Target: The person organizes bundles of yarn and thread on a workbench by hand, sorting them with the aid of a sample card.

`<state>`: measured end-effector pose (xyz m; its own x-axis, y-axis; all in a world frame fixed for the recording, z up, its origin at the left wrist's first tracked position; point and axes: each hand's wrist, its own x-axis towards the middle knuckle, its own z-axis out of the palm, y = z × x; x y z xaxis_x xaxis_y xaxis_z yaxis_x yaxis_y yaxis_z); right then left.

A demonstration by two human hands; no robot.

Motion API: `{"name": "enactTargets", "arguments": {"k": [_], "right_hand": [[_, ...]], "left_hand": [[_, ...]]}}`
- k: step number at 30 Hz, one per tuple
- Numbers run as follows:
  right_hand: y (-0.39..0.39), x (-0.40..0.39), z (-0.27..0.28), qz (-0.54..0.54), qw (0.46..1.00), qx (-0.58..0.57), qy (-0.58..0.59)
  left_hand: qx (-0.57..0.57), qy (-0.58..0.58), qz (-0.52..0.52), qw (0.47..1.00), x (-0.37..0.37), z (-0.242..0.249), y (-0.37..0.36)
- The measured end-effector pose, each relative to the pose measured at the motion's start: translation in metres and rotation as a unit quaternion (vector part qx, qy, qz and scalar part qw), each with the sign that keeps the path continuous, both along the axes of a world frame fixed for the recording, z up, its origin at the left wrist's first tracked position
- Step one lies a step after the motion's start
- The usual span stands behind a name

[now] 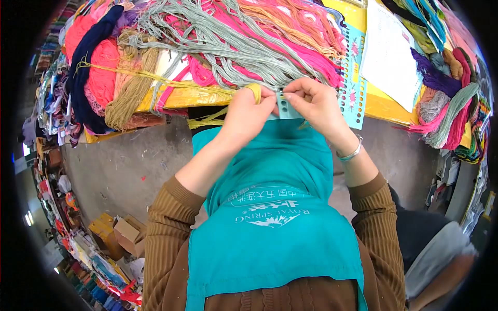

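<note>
My left hand (243, 115) is closed on a strand of yellow-green embroidery thread (255, 90), which loops over its fingers and trails left across the table edge. Between my hands is a light blue punched card (283, 108) with a row of holes down it. My right hand (317, 106) pinches at this card's top with thumb and forefinger; any thread in that pinch is too small to see. Grey-green skeins (223, 39) lie just beyond my fingers.
Pink skeins (332, 78) and orange skeins (295, 23) cover the yellow table (381, 107). A longer punched card (353, 98) and a white paper sheet (389, 57) lie to the right. Navy thread (85, 67) hangs at the left. Cardboard boxes (127, 233) stand on the floor.
</note>
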<state>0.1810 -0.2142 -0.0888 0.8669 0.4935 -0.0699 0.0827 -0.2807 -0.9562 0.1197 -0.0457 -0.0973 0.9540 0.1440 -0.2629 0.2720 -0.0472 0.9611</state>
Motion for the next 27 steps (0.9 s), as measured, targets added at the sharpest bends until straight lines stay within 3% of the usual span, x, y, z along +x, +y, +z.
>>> {"name": "enactTargets", "arguments": {"k": [3, 10, 12, 14, 19, 22, 23, 24, 26, 27], "right_hand": [[0.0, 0.002, -0.003, 0.024, 0.997, -0.065, -0.013], [0.009, -0.001, 0.005, 0.028, 0.983, -0.148, -0.103], [0.009, 0.0, 0.003, 0.019, 0.986, -0.146, -0.082], [0.009, 0.006, -0.003, 0.009, 0.998, -0.064, -0.021], [0.002, 0.014, 0.0, 0.053, 0.994, 0.033, 0.09], [0.003, 0.012, 0.009, 0.045, 0.99, 0.05, 0.121], [0.002, 0.012, 0.01, 0.05, 0.993, 0.018, 0.11], [0.002, 0.014, 0.01, 0.055, 0.994, -0.013, 0.098], [0.001, 0.016, 0.016, 0.064, 0.992, -0.065, 0.083], [0.002, 0.015, 0.022, 0.068, 0.991, -0.085, 0.079]], "left_hand": [[0.098, -0.013, 0.002, 0.995, -0.008, 0.009, 0.017], [-0.148, 0.095, -0.131, 0.976, -0.01, 0.04, 0.008], [-0.16, 0.102, -0.105, 0.976, -0.009, 0.039, 0.009], [-0.155, 0.11, -0.061, 0.98, -0.003, 0.039, 0.014], [0.072, 0.04, -0.173, 0.981, 0.011, 0.027, 0.007], [0.093, 0.029, -0.19, 0.977, 0.018, 0.024, 0.009], [0.001, 0.049, -0.144, 0.988, 0.018, 0.027, 0.009], [-0.159, 0.156, -0.112, 0.968, 0.018, 0.038, 0.02], [-0.393, 0.181, -0.08, 0.898, 0.014, 0.029, 0.057], [-0.434, 0.19, -0.053, 0.879, 0.011, 0.032, 0.08]]}}
